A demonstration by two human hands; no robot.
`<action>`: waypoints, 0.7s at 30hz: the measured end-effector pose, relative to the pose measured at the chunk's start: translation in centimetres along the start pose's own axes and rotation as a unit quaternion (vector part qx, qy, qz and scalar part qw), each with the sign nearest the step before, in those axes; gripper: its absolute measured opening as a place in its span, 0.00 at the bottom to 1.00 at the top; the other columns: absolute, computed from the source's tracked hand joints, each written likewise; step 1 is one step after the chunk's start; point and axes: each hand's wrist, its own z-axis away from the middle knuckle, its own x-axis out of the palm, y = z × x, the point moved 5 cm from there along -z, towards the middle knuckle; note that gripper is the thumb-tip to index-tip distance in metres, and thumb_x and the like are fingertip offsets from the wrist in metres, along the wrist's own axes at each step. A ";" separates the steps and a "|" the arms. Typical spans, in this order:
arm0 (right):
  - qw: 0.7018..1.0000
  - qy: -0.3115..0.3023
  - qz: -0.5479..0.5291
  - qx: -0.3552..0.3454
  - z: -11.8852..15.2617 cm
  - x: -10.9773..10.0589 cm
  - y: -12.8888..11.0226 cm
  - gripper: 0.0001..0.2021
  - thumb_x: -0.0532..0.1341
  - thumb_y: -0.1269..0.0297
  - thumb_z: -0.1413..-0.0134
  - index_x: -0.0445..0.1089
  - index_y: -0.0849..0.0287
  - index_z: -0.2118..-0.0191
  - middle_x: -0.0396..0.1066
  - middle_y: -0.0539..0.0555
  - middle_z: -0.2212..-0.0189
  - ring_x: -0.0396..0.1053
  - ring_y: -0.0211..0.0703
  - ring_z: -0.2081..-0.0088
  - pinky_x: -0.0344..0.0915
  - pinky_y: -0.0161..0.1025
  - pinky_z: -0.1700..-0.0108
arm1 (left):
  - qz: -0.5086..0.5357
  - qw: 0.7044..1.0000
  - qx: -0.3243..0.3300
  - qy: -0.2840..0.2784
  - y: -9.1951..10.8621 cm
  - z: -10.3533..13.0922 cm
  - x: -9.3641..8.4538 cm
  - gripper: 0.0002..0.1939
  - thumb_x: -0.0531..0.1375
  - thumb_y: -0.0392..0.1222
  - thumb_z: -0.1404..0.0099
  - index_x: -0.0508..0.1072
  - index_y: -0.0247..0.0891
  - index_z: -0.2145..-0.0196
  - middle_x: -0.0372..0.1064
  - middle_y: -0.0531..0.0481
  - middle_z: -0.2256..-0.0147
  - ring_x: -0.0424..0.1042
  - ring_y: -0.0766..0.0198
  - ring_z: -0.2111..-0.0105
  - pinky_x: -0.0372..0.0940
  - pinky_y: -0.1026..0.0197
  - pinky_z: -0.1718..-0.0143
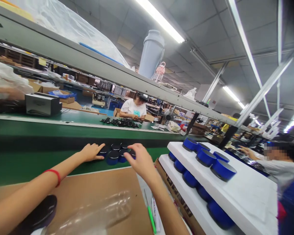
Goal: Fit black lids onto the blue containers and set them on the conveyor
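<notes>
Blue round units [116, 153] sat in a small cluster on the green conveyor belt [26, 163], directly ahead of the person, black tops up. Left hand [91, 152] lay flat at the left edge of the cluster, fingers extended and touching the nearest unit, not closed on anything. Right hand [140, 160] was at the right edge, fingers spread and curved against the outer units; no unit lifted, grip not formed as far as could be seen. Hands bracketed the group from both sides.

White foam trays [247, 192], stacked two deep at right, held more blue units: the upper row partly filled with bare foam beyond it, the lower row filled along its visible edge. Judged progress: partway, with the belt cluster not yet transferred and upper tray space open.

Cardboard sheet [95, 189] lay in front, clear plastic bottle [100, 212] on it. Seated co-worker [133, 109] across the belt, beside a pile of black parts [121, 122].
</notes>
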 end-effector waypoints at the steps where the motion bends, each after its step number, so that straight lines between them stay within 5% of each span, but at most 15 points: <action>1: 0.998 -0.045 0.013 -0.028 -1.4 2.6 0.3 0.15 0.66 0.55 0.32 0.74 0.59 0.47 0.74 0.58 0.45 0.74 0.51 0.46 0.74 0.53 0.45 | 0.001 1.000 0.013 -0.010 0.1 1.1 -0.4 0.25 0.63 0.50 0.27 0.68 0.37 0.38 0.72 0.40 0.44 0.74 0.47 0.45 0.70 0.38 0.42; 5: 0.986 -0.128 0.071 -0.083 -5.1 10.1 2.8 0.20 0.66 0.55 0.32 0.71 0.59 0.41 0.72 0.59 0.42 0.72 0.54 0.43 0.71 0.58 0.42 | 0.023 0.996 0.062 -0.066 1.2 7.3 -1.9 0.32 0.65 0.51 0.29 0.62 0.39 0.33 0.73 0.40 0.45 0.76 0.48 0.47 0.70 0.38 0.42; 9: 0.977 -0.146 0.110 -0.113 -6.0 13.9 4.2 0.19 0.65 0.54 0.32 0.71 0.60 0.42 0.72 0.59 0.44 0.73 0.54 0.45 0.72 0.57 0.43 | 0.086 0.986 0.082 -0.116 2.4 13.2 -2.0 0.42 0.73 0.47 0.40 0.64 0.45 0.32 0.76 0.42 0.48 0.76 0.46 0.49 0.69 0.39 0.43; 12: 0.972 -0.150 0.119 -0.137 -5.9 15.0 4.5 0.20 0.65 0.54 0.32 0.70 0.59 0.41 0.71 0.59 0.43 0.73 0.54 0.44 0.72 0.58 0.43 | 0.153 0.982 0.064 -0.089 1.7 15.2 -1.4 0.46 0.71 0.50 0.43 0.61 0.52 0.30 0.75 0.42 0.45 0.74 0.42 0.46 0.68 0.40 0.41; 16: 0.974 -0.146 0.111 -0.134 -5.5 15.4 4.5 0.20 0.65 0.54 0.31 0.70 0.58 0.40 0.71 0.59 0.43 0.73 0.54 0.44 0.72 0.57 0.43 | 0.224 0.974 0.020 -0.006 -0.4 15.3 -0.5 0.39 0.54 0.66 0.30 0.51 0.55 0.26 0.63 0.41 0.33 0.66 0.40 0.36 0.62 0.38 0.36; 21: 0.981 -0.141 0.093 -0.093 -4.8 15.0 3.7 0.19 0.65 0.54 0.32 0.71 0.59 0.42 0.72 0.59 0.44 0.73 0.53 0.45 0.71 0.57 0.42 | 0.267 0.963 -0.003 0.038 -1.2 15.2 -0.7 0.42 0.52 0.71 0.32 0.60 0.47 0.29 0.54 0.39 0.29 0.59 0.41 0.31 0.55 0.38 0.30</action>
